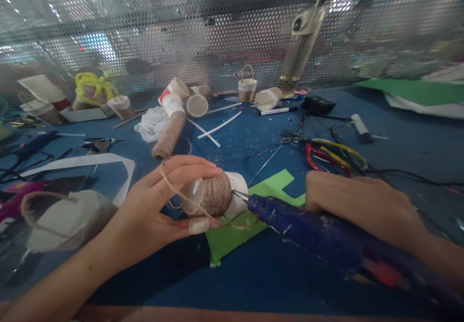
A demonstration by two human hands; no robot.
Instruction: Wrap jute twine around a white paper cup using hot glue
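My left hand [170, 196] is wrapped round a small paper cup [194, 196] lying on its side, partly wound with brown twine [217, 194]. A loose strand of the twine loops over my fingers, and a pale bandage covers my thumb tip. In my right hand [358, 206] is a blue glue gun [300, 230], its metal nozzle at the wound twine. Whether the nozzle touches the twine I cannot tell. Under the cup lies green paper [235, 242]. A twine-handled paper cup [72, 220] stands to the left of my left wrist.
A twine spool [170, 136] lies behind my left hand, near stacked cups [174, 95] and paper strips [219, 126]. Pliers [326, 155] with coloured handles lie behind my right hand. A clear bottle [300, 46] stands by the perforated metal screen [232, 32].
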